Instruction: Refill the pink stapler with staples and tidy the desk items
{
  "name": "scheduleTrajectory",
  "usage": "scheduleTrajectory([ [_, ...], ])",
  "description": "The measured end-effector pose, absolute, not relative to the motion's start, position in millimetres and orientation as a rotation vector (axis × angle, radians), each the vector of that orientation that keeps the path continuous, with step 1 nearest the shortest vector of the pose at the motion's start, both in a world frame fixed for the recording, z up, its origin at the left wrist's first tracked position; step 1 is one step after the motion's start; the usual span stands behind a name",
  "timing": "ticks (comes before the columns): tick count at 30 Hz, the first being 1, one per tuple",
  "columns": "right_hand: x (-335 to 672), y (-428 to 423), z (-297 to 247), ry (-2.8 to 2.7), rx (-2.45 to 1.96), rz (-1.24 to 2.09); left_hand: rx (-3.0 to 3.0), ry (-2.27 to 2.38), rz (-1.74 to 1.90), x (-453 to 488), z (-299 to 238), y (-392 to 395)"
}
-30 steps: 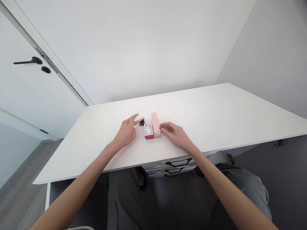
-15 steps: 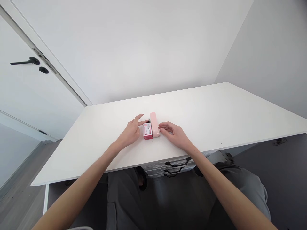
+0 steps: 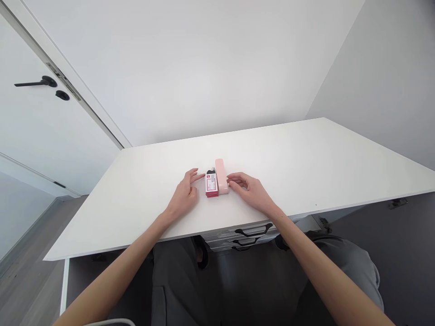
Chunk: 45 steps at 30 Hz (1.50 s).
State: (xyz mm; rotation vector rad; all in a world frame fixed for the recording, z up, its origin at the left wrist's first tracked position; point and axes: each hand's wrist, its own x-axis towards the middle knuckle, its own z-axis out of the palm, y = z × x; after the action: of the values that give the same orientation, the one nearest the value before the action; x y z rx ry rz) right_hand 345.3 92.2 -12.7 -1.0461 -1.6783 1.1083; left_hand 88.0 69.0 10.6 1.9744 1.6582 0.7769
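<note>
A pink stapler (image 3: 220,175) lies on the white desk (image 3: 306,158), long axis pointing away from me. Tight against its left side sits a small red and white box (image 3: 211,186), and a small black object (image 3: 210,171) rests just behind the box. My left hand (image 3: 185,194) lies flat on the desk left of the box, fingers stretched out, fingertips close to the box. My right hand (image 3: 249,190) rests right of the stapler with fingers loosely curled, fingertips touching its near end. Neither hand grips anything.
Grey drawers with black handles (image 3: 253,232) sit under the desk's front edge, above my knees. A white door with a black lever handle (image 3: 34,83) stands at the left. Walls close the desk's far side and right.
My left hand pushed the small black object rightward until it sat behind the box, then drew back a little and flattened. My right hand stayed at the stapler.
</note>
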Motion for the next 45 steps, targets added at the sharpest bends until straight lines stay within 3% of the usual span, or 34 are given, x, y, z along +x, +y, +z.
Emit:
scheduleTrajectory([
  [13,344,90,-14,-1.687,-1.063,1.085,2.097,1.543,0.699,82,-1,72],
  [18,346,90,-15,-1.652,-1.072,1.103,2.228,1.708,0.685,43,-2,93],
  [25,317,59,6,-1.507,-1.098,0.602,2.170,2.138,0.600,-26,-5,125],
  [30,245,20,20,-1.977,-0.765,0.631,2.143,2.215,0.544,-19,-7,122],
  [36,171,34,-12,-2.304,-1.084,0.604,2.031,2.295,0.611,-16,-5,117],
  [45,143,95,-19,-2.202,-1.391,0.552,2.055,2.328,0.604,-16,-5,115],
])
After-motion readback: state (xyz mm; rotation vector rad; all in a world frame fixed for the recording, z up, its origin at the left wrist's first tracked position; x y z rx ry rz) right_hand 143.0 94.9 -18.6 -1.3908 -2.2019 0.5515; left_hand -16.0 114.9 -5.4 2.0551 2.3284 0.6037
